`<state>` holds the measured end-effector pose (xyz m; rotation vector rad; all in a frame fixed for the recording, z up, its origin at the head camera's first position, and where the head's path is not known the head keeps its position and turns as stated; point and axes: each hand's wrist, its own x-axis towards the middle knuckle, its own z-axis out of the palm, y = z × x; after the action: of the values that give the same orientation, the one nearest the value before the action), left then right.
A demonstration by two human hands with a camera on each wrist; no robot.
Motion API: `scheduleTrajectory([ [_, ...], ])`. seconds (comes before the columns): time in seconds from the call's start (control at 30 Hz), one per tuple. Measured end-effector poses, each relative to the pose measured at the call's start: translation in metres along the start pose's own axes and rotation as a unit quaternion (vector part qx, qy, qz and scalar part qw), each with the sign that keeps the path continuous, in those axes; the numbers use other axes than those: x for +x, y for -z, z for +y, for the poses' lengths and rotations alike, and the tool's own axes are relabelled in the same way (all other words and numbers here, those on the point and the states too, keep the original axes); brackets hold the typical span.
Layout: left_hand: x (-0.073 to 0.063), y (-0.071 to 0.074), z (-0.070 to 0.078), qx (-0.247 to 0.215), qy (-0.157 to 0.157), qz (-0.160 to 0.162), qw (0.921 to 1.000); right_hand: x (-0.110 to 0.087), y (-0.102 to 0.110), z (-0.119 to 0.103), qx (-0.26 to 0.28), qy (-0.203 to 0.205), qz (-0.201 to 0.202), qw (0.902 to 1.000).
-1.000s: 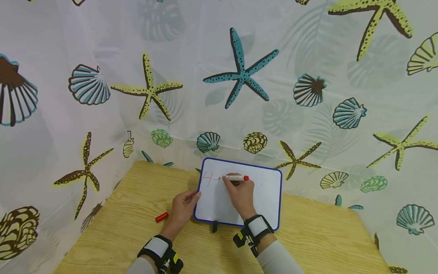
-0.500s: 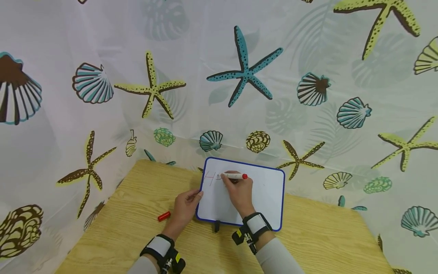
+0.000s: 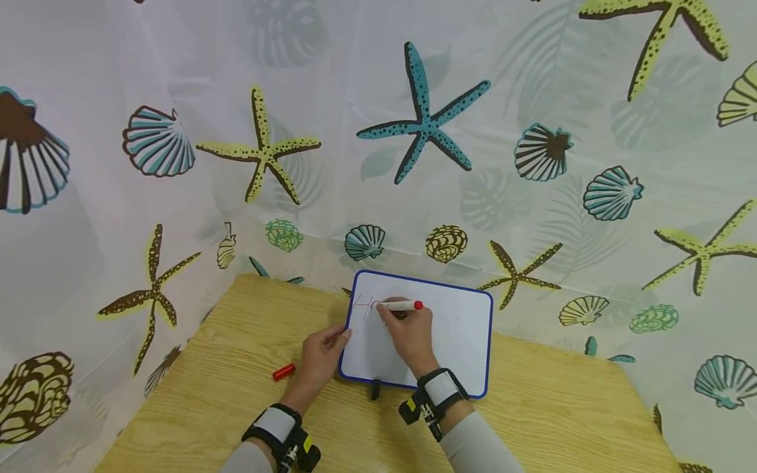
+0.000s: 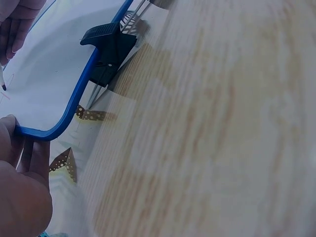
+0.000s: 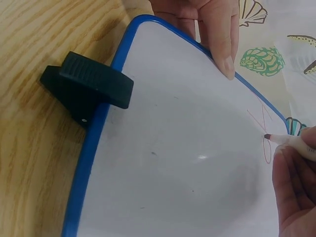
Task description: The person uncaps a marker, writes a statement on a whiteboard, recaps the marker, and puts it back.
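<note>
A whiteboard (image 3: 455, 351) with a blue frame leans upright on a small black stand, its clip (image 5: 96, 81) hooked over the lower edge. My left hand (image 3: 321, 358) pinches the board's left edge, thumb on the front and fingers behind. Between thumb and fingers of my right hand (image 3: 414, 332) is a white marker (image 3: 402, 305) with a red end. The marker's dark tip (image 5: 267, 136) is at the board's surface, by thin red strokes: a letter H (image 3: 363, 306) and a narrow loop (image 5: 267, 153) to its right. My palms are partly hidden.
A red marker cap (image 3: 284, 372) lies on the wooden table (image 3: 550, 407), left of my left hand. Behind the table hangs a pale curtain (image 3: 331, 85) printed with starfish and shells. Both wrists wear strapped cameras.
My right hand has moved slightly left over the board with the marker, and a curved stroke beside the H has grown. My left hand keeps its hold; the head view has shifted a little.
</note>
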<state>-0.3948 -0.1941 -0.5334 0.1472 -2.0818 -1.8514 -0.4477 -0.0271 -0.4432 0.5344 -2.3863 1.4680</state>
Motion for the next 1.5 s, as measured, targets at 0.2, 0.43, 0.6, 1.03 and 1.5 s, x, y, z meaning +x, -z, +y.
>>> scheduleTrajectory([
  [0.2,0.001,-0.001,-0.001,0.002,0.001,0.004,1.0000,-0.003,0.002,-0.001,-0.014,0.014,-0.014,0.9997],
  [0.43,0.000,0.000,0.001,0.004,0.005,0.008,0.9999,-0.005,0.005,0.001,-0.024,0.004,-0.027,0.9993],
  [0.6,0.000,0.001,0.002,0.003,0.015,0.010,0.9998,-0.006,0.007,-0.001,-0.028,-0.011,-0.033,0.9990],
  [1.03,-0.001,0.002,0.002,0.001,0.023,0.006,0.9997,-0.003,0.018,0.003,-0.055,-0.018,-0.029,0.9979],
  [1.5,-0.002,-0.002,0.003,0.010,0.028,0.012,0.9995,-0.004,0.024,0.004,-0.063,-0.022,-0.023,0.9975],
])
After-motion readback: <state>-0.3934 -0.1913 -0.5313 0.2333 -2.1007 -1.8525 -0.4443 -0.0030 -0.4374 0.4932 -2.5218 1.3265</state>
